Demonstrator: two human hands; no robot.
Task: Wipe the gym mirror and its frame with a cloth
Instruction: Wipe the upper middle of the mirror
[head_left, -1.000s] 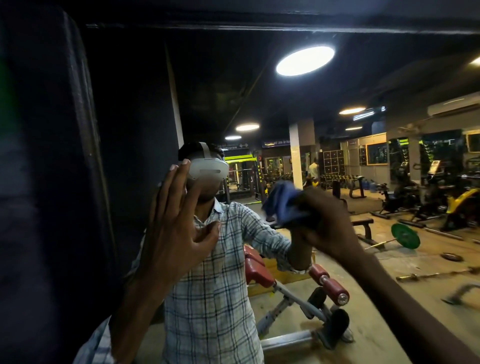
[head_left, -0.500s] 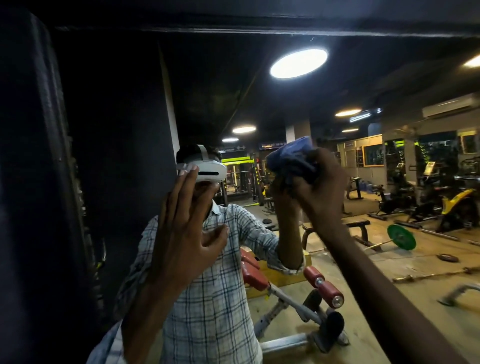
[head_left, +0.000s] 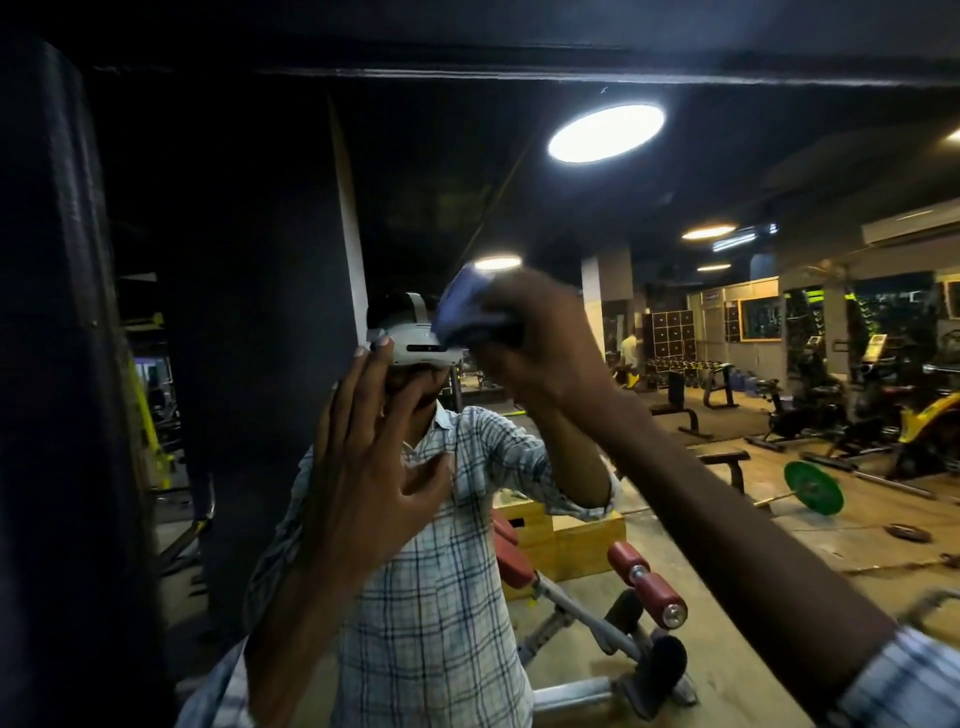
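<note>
Glass pass: rubbing large wall mirror (head_left: 701, 519), clenching crumpled blue cloth (head_left: 467, 312) in right fingers (head_left: 506, 306), splaying left fingers (head_left: 358, 395) loose. Next likely needing reach toward dark frame (head_left: 571, 73).

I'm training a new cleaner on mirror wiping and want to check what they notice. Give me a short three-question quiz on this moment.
1. True or false: the right hand grips the blue cloth up at the mirror.
2. The left hand is: A) pinching a spray bottle; B) open, fingers spread, holding nothing; C) gripping a second cloth.
3. Fill in: the weight plate reflected at the right is ____.
Key: 1 true; 2 B; 3 green.
</note>
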